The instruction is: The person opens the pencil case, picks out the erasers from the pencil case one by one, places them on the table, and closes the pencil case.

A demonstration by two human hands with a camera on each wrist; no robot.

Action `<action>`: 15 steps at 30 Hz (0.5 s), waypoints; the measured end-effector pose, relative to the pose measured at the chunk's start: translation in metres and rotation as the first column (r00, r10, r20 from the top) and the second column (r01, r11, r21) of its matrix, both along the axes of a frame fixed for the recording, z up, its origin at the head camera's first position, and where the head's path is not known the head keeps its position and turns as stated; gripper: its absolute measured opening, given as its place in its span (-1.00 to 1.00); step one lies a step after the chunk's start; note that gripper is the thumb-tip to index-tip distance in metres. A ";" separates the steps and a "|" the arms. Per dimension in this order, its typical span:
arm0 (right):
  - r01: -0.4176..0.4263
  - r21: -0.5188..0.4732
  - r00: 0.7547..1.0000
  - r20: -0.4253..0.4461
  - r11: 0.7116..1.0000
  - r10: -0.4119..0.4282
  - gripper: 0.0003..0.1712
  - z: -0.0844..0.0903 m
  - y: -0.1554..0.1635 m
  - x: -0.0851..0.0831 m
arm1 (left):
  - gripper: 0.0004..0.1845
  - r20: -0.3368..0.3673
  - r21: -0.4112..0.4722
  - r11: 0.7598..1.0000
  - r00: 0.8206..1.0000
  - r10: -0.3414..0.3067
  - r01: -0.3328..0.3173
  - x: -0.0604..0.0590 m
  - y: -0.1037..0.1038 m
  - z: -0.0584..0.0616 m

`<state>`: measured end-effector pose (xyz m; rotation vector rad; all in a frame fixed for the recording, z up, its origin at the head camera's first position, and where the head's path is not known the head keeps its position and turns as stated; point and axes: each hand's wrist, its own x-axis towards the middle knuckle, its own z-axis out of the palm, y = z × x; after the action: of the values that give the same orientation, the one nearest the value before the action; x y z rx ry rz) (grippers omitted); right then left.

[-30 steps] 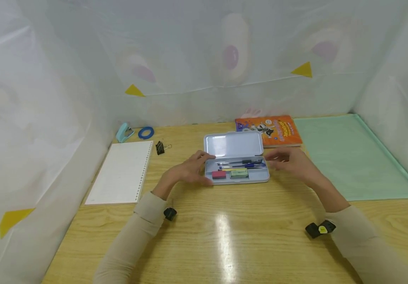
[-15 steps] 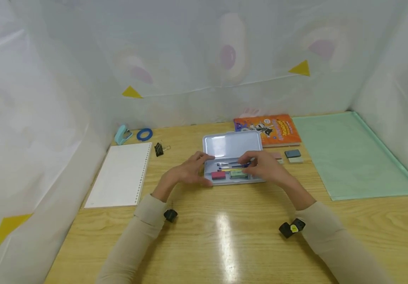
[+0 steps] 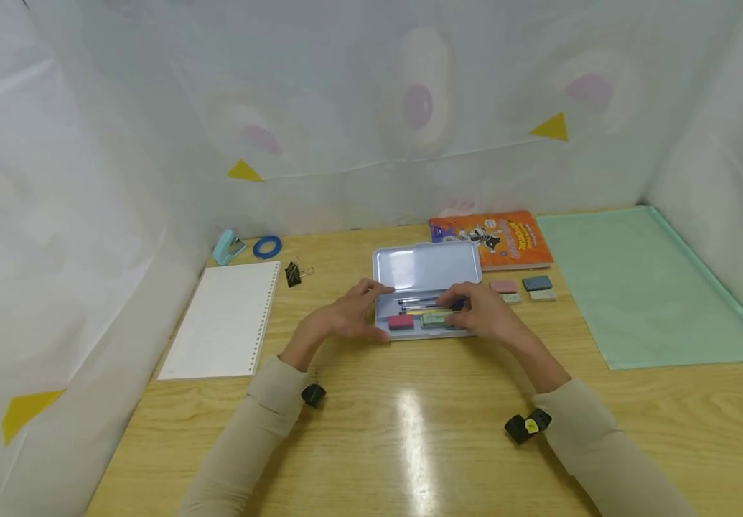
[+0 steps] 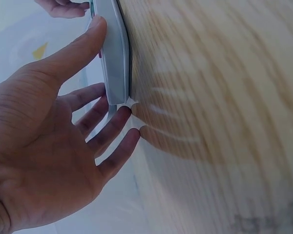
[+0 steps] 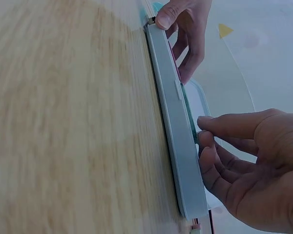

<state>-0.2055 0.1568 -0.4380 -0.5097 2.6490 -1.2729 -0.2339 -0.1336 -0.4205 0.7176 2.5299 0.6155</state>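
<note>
An open grey pencil case (image 3: 427,267) lies mid-table, its lid tipped back. Its tray holds several pens (image 3: 419,302), a pink eraser (image 3: 400,322) and a green eraser (image 3: 433,319). My left hand (image 3: 348,316) holds the case's left end, thumb on the near edge and fingers behind it; the left wrist view shows the thumb (image 4: 83,44) along the case (image 4: 115,58). My right hand (image 3: 477,312) reaches into the tray's right half. In the right wrist view its thumb and fingers (image 5: 207,146) pinch the green eraser (image 5: 190,122) at the case's rim (image 5: 178,146).
Pink (image 3: 503,286), blue-grey (image 3: 537,282) and pale (image 3: 542,294) erasers lie right of the case. Behind are an orange book (image 3: 494,237) and a green mat (image 3: 642,287). On the left are a spiral pad (image 3: 222,319), binder clip (image 3: 293,273), blue tape (image 3: 267,246) and teal stapler (image 3: 225,246).
My right hand has moved left from the table beside the case into the tray, uncovering the loose erasers. The left hand has stayed on the case's left end.
</note>
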 end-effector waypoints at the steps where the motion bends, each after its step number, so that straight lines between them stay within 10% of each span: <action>1: -0.001 -0.001 1.000 0.003 1.000 0.001 -0.73 0.000 0.001 0.000 | -0.03 0.001 -0.003 1.000 1.000 0.002 -0.002 0.000 0.000 0.000; 15: -0.006 0.021 1.000 -0.025 1.000 0.007 -0.75 -0.002 -0.001 0.004 | -0.04 -0.013 -0.019 1.000 1.000 -0.014 0.013 0.001 0.002 0.000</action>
<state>-0.2015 0.1557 -0.4401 -0.5343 2.6763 -1.2438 -0.2331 -0.1320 -0.4200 0.7333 2.5372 0.5828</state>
